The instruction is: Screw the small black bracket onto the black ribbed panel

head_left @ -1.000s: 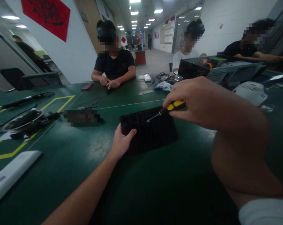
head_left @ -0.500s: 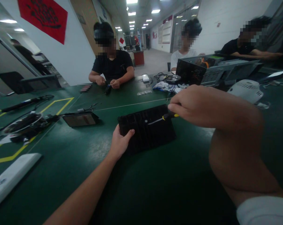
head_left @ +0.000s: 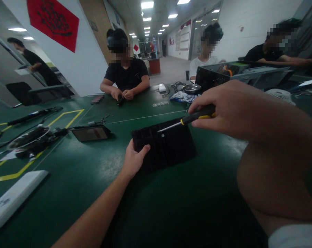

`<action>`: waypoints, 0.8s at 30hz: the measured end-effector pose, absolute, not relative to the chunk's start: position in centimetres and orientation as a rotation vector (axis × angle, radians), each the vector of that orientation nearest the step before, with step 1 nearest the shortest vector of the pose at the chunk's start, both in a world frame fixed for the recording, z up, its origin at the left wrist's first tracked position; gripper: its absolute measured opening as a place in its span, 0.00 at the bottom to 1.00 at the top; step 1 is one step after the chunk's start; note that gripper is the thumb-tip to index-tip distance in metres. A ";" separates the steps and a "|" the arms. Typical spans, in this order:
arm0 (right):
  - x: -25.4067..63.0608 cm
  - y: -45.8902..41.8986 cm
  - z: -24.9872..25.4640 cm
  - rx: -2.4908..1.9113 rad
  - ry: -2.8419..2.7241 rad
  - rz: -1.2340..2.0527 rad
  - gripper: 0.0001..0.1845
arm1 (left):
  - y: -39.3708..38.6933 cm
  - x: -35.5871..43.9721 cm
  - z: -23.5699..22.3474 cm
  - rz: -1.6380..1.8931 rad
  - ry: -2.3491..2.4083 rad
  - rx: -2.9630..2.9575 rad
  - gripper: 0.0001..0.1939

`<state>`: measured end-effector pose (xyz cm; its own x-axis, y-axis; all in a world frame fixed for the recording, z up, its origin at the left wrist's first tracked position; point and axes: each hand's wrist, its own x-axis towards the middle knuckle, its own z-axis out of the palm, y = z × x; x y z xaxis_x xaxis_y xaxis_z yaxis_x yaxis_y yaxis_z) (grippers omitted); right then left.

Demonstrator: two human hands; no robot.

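Observation:
A flat black rectangular panel [head_left: 176, 148] with ribs and a small pale round spot is tilted above the green table. Its left edge is gripped by my left hand [head_left: 135, 156], thumb on the near face. My right hand [head_left: 218, 106] is closed round the black and yellow handle of a screwdriver [head_left: 171, 126]. The metal shaft points left across the panel, its tip close to the pale spot; whether the tip touches the panel I cannot tell.
Left of the panel stands a dark framed device [head_left: 90, 133]. A white slab-like object [head_left: 18, 199] lies at near left, with cables and a round part [head_left: 29, 137] behind it. Across the table [head_left: 94, 186] sit co-workers, near an open computer case [head_left: 212, 77] and a metal bowl [head_left: 192, 89].
My right hand has turned, so more of the screwdriver handle shows. The screwdriver tip has shifted left and up over the panel. My left hand keeps its hold.

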<state>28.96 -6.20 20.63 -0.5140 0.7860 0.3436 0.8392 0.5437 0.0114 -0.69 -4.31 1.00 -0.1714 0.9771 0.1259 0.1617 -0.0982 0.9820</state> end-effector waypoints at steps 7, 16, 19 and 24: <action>27.6 -6.1 20.9 -1.376 -2.542 -0.184 0.10 | -4.2 -0.7 0.9 1.366 1.404 1.330 0.26; 27.3 -5.3 20.5 -1.356 -2.573 -0.188 0.10 | -4.2 -0.7 1.0 1.355 1.409 1.312 0.26; 27.5 -5.1 20.5 -1.351 -2.578 -0.189 0.10 | -4.3 -0.7 1.1 1.342 1.414 1.308 0.26; 27.4 -5.1 20.3 -1.352 -2.588 -0.190 0.10 | -4.3 -0.6 1.1 1.357 1.401 1.328 0.25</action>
<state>27.35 -5.08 20.35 -0.5546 0.7940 0.2489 0.8219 0.5695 0.0148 -0.61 -4.33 1.07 -0.1682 0.9765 0.1350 0.1656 -0.1070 0.9804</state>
